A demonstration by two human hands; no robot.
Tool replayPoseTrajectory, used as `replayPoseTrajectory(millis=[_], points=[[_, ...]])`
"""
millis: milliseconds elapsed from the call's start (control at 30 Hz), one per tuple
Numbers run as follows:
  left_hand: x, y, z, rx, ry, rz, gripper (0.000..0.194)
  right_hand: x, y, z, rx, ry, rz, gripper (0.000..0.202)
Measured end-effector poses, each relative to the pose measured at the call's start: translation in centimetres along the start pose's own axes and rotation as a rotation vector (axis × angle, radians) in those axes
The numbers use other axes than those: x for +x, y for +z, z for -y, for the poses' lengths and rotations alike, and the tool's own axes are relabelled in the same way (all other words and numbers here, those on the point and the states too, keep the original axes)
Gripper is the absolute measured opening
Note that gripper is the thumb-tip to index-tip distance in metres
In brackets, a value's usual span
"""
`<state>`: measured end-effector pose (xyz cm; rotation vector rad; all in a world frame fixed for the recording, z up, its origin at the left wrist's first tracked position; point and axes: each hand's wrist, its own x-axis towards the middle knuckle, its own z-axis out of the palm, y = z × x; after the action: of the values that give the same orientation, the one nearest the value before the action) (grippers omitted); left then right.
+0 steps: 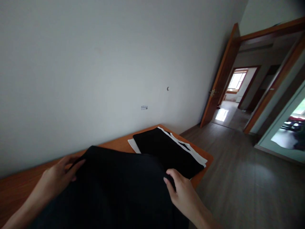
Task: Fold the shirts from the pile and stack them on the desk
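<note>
1. Nearest, in front of the table (16, 190), the dark cloth (124, 184) is held up, spread between two hands. I judge it is not yet laid down. Its lower part leaves the view, so I cannot tell whether it touches the table.
2. The left hand (57, 173), at the table's left part, has its thumb and fingers pinched on the cloth's upper left edge. The forearm comes from lower left.
3. The right hand (182, 192), near the table's right end, is clamped on the cloth's right edge, the forearm rising from lower right. The hands are well apart.
4. Farther, on the table's right end, black fabric (164, 144) and white fabric (134, 145) lie flat in layers; this portion seems already arranged.
5. Behind the table stands the wall (83, 73); beyond its right end, a wooden door (221, 73).
</note>
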<state>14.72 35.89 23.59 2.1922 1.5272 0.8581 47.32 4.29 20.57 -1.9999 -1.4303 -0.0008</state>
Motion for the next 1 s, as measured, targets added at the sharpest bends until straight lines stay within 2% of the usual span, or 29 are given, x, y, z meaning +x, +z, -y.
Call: replayPoseTrajectory(millis=[33, 100, 167, 233, 300, 367, 467, 567, 633, 733, 833, 933, 1000], points=[[2.1, 0.6, -3.7, -0.037, 0.056, 0.028, 0.065, 1.0, -1.4, -0.7, -0.058, 0.043, -0.033, 0.019], [6.0, 2.4, -11.2, -0.129, 0.257, 0.028, 0.062, 3.4, -4.2, -2.2, -0.235, 0.146, -0.077, 0.021], [9.1, 4.8, -17.4, -0.174, 0.383, 0.036, 0.065, 5.8, -6.7, -4.1, -0.438, 0.302, -0.066, 0.023], [10.6, 7.5, -21.2, -0.193, 0.498, 0.066, 0.071, 7.5, -8.4, -5.9, -0.601, 0.427, -0.001, 0.026], [10.1, 9.7, -22.1, -0.2, 0.619, 0.146, 0.061, 7.9, -8.9, -7.4, -0.699, 0.455, 0.009, 0.033], [7.6, 11.0, -20.5, -0.198, 0.73, 0.242, 0.044, 7.3, -8.0, -8.1, -0.694, 0.395, 0.005, 0.039], [1.5, 11.4, -14.6, -0.165, 0.775, 0.339, 0.032, 5.6, -4.1, -7.2, -0.576, 0.28, 0.093, 0.032], [-4.9, 10.6, -6.8, -0.149, 0.606, 0.353, 0.029, 4.5, 1.3, -4.2, -0.429, 0.169, 0.232, 0.019], [-8.3, 9.4, -1.4, -0.083, 0.462, 0.341, 0.029, 4.2, 4.8, -1.3, -0.343, 0.062, 0.286, 0.016], [-11.9, 6.4, 5.7, -0.034, 0.288, 0.232, 0.028, 4.4, 9.7, 3.2, -0.202, -0.114, 0.339, 0.014], [-14.3, 2.7, 10.7, -0.031, 0.167, 0.09, 0.027, 4.7, 14.4, 7.1, -0.054, -0.236, 0.374, 0.014], [-15.9, -0.1, 12.9, -0.22, -0.047, -0.09, 0.028, 4.7, 18.7, 9.3, 0.005, -0.278, 0.329, 0.015], [-16.4, -1.2, 13.2, -0.493, -0.258, -0.251, 0.031, 4.6, 20.8, 9.6, 0.02, -0.294, 0.255, 0.022]])
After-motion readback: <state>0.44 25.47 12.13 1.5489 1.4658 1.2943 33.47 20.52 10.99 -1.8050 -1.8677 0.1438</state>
